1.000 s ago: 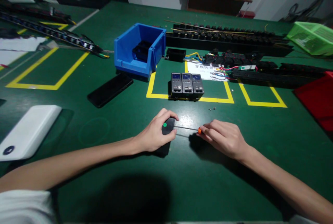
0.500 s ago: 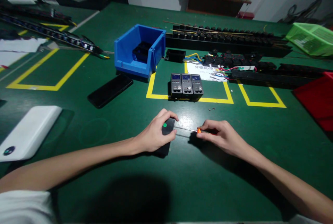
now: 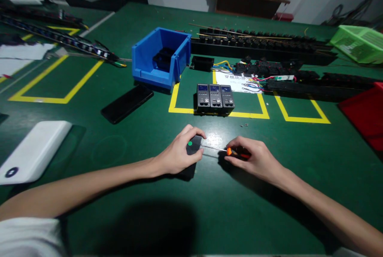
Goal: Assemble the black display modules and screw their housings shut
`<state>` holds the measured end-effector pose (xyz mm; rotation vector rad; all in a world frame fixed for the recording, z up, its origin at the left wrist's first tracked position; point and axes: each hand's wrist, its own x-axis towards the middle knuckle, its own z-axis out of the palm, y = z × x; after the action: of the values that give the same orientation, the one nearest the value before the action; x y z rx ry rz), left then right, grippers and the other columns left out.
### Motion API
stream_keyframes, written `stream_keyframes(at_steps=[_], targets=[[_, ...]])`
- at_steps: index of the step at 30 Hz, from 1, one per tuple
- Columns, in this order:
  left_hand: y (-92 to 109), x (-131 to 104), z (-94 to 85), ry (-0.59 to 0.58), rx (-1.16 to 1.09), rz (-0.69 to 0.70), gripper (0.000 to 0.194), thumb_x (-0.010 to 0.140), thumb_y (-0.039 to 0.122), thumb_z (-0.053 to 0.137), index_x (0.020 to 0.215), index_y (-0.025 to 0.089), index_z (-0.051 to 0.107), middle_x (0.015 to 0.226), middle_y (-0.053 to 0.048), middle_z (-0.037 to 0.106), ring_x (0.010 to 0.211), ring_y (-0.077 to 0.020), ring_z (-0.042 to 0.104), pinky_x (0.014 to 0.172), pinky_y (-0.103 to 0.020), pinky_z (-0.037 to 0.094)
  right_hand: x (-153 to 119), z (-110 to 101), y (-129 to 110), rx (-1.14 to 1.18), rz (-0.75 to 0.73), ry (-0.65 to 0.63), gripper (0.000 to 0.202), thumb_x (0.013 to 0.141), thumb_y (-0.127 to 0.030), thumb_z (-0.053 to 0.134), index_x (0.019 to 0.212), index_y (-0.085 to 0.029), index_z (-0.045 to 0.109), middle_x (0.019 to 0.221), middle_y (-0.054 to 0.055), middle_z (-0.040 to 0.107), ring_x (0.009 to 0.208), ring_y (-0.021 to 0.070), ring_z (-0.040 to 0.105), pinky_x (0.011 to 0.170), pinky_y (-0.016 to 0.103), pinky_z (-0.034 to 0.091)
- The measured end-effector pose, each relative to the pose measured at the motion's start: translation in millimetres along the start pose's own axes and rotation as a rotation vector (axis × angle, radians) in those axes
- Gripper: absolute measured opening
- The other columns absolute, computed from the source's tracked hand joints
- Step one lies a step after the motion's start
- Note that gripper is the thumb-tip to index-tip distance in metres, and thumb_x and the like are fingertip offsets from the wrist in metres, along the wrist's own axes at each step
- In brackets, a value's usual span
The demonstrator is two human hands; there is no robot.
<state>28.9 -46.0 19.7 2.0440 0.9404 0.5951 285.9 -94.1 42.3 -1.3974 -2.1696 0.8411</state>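
Note:
My left hand point(image 3: 181, 151) is closed around a black box-shaped module point(image 3: 194, 146) with a green dot, holding it on the green table. In my right hand point(image 3: 251, 154) is a screwdriver point(image 3: 229, 152) with an orange and black handle. Its thin metal shaft points left, and the tip meets the right side of the module. Whether a screw sits at the tip is too small to tell. A few small screws point(image 3: 243, 125) lie on the table beyond my hands. Behind them, three grey modules point(image 3: 215, 97) with small screens stand side by side inside yellow tape.
A blue bin point(image 3: 151, 74) with black parts stands at the back, a dark phone point(image 3: 127, 104) before it. On the left lies a white power bank point(image 3: 32, 151). Black strips with wires point(image 3: 275, 69) stretch across the back right, near a red bin point(image 3: 365, 113) and a green basket point(image 3: 359, 44).
My right thumb and fingers have loosened and spread around the screwdriver handle, so more of it shows. My left hand and the module stay in place.

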Motion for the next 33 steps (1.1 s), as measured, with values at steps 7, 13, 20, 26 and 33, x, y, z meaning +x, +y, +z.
stream_keyframes(at_steps=[7,13,20,26,33], targets=[[0,-1,-0.2,-0.002,0.001,-0.009,0.028,0.083,0.023,0.057,0.111,0.021,0.053,0.102,-0.003,0.049,0.094,-0.0180,0.051,0.087,-0.033,0.043,-1,0,7,-0.157,-0.270,0.097,0.017,0.089,-0.031,0.064,0.085,-0.016,0.060,0.077,0.005,0.066,0.064,0.0135,0.059,0.058,0.024,0.041],[1,0,-0.8,0.002,0.004,-0.006,0.027,0.083,0.022,0.057,0.110,0.021,0.053,0.102,-0.003,0.049,0.094,-0.0180,0.051,0.087,-0.033,0.043,-4,1,9,-0.121,-0.207,0.048,0.020,0.091,-0.035,0.062,0.085,-0.016,0.061,0.073,0.004,0.065,0.058,0.0115,0.057,0.053,0.023,0.036],[1,-1,-0.5,0.006,0.003,0.001,0.027,0.083,0.022,0.057,0.109,0.021,0.052,0.101,-0.003,0.050,0.094,-0.0184,0.051,0.087,-0.033,0.042,-3,-2,5,0.010,-0.031,-0.046,0.025,0.090,-0.041,0.061,0.088,-0.016,0.063,0.080,0.005,0.069,0.064,0.0131,0.061,0.057,0.023,0.039],[1,0,0.2,0.004,0.004,0.002,0.027,0.083,0.022,0.057,0.109,0.021,0.052,0.102,-0.003,0.050,0.095,-0.0180,0.051,0.088,-0.033,0.042,2,-5,-1,0.168,0.073,-0.074,0.028,0.087,-0.043,0.065,0.082,-0.016,0.065,0.079,0.003,0.069,0.069,0.0134,0.060,0.061,0.023,0.042],[0,-1,-0.5,0.008,0.005,0.005,0.027,0.083,0.022,0.057,0.109,0.021,0.053,0.102,-0.004,0.050,0.095,-0.0185,0.051,0.088,-0.034,0.043,4,-4,-1,0.286,0.142,-0.106,0.028,0.085,-0.043,0.067,0.082,-0.015,0.066,0.077,0.003,0.069,0.070,0.0137,0.061,0.062,0.024,0.045]])
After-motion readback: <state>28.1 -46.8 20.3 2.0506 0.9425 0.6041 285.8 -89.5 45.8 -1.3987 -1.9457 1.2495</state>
